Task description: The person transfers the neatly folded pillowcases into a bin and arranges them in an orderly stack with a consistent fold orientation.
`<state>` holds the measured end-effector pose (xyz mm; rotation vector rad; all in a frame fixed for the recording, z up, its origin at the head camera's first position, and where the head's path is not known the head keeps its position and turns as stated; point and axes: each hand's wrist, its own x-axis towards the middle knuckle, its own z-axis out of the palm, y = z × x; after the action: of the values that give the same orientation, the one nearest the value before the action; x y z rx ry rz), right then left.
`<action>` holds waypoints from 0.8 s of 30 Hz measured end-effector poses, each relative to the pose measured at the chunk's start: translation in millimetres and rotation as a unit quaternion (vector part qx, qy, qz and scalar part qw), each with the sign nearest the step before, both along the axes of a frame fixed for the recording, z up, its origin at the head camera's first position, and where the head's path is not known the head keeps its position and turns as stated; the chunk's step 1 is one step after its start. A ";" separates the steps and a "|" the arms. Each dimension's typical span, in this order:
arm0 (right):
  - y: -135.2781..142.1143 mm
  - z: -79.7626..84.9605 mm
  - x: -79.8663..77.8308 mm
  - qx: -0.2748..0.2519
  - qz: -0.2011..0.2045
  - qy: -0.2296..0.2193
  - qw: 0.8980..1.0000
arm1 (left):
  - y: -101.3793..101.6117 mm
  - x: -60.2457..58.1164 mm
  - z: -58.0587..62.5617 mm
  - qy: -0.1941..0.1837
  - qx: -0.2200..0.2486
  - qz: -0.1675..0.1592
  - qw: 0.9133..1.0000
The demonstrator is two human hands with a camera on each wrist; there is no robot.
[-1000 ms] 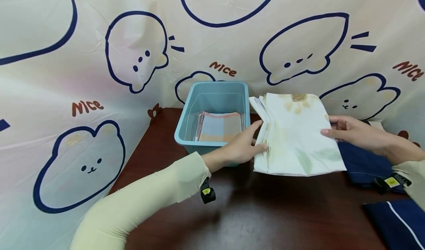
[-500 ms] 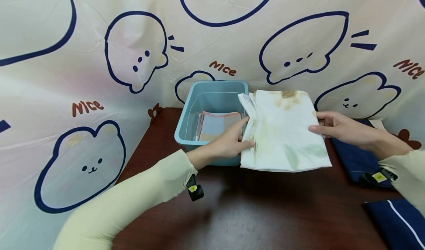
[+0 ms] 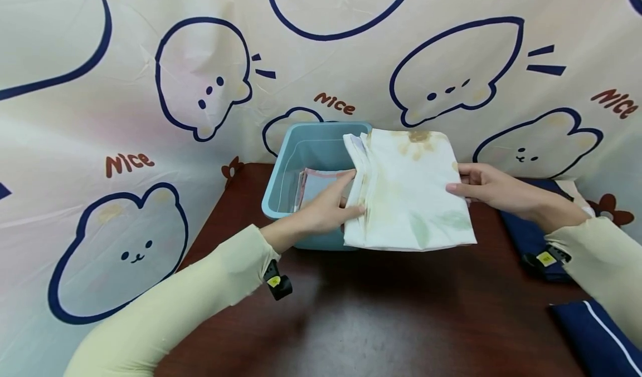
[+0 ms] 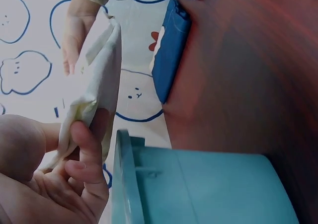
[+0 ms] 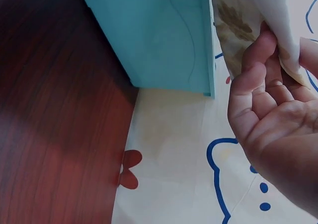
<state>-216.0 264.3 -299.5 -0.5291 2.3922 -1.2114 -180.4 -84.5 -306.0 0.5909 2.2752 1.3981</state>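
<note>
A folded white cloth (image 3: 411, 193) with a faded yellow flower and green leaves is held up between both hands. My left hand (image 3: 326, 207) pinches its layered left edge, thumb on the near side and fingers behind, as the left wrist view shows with the cloth (image 4: 102, 70) between thumb and fingers. On the opposite edge my right hand (image 3: 489, 186) pinches the cloth, fingers curled under it. The cloth's left part overlaps the right side of a blue-green bin (image 3: 281, 182). Inside the bin lies a folded checked cloth (image 3: 317, 182), partly hidden by my left hand.
The bin stands on a dark reddish-brown table (image 3: 381, 310) against a printed backdrop (image 3: 321, 65). At the right, a folded navy garment (image 3: 526, 232) lies partly under the right arm. Nearer is another navy cloth with a white stripe (image 3: 597, 332).
Both hands have carried the folded white cloth to the left and slightly up. It now covers the right part of the bin. The grips look the same.
</note>
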 end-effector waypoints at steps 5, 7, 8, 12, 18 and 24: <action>-10.1 -1.1 -4.3 -0.010 0.010 -0.003 1.000 | -9.2 -2.9 4.8 -0.002 -0.020 0.000 1.000; -13.7 -2.0 -6.1 -0.011 0.014 -0.003 1.000 | -12.5 -4.0 5.4 -0.001 -0.022 -0.002 1.000; -15.4 -2.5 -7.2 -0.012 0.015 -0.004 1.000 | -14.1 -4.5 5.7 -0.002 -0.023 -0.003 1.000; -20.8 -2.8 -9.5 -0.013 0.019 -0.006 1.000 | -19.8 -6.7 5.4 0.001 -0.021 -0.006 1.000; -29.7 0.2 -12.0 -0.020 0.020 -0.015 0.999 | -28.2 -11.0 8.4 0.013 -0.048 0.007 0.999; -40.2 3.5 -17.9 -0.020 0.021 -0.016 0.999 | -36.9 -16.3 14.5 0.013 -0.051 0.012 0.999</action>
<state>-233.9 224.1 -296.0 -0.5646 2.3229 -1.2434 -196.7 -121.4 -291.5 0.5544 2.3661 1.2832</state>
